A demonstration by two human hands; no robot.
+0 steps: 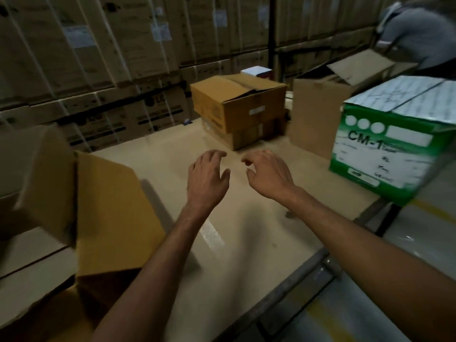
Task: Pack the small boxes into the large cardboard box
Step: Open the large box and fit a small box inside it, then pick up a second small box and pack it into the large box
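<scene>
My left hand (208,177) and my right hand (267,175) hover side by side above the tan table (246,230), fingers spread and curled, holding nothing. Straight beyond them two closed brown cardboard boxes (238,104) lie stacked, the upper one skewed on the lower. At the left a large cardboard box (108,211) stands with its flaps up; its inside is hidden. A small white box (256,71) peeks out behind the stack.
A green and white carton marked CM-1 (392,141) sits at the table's right edge. An open brown box (318,112) stands behind it. Another person bends over at the far right (419,33). Walls of stacked cartons fill the back.
</scene>
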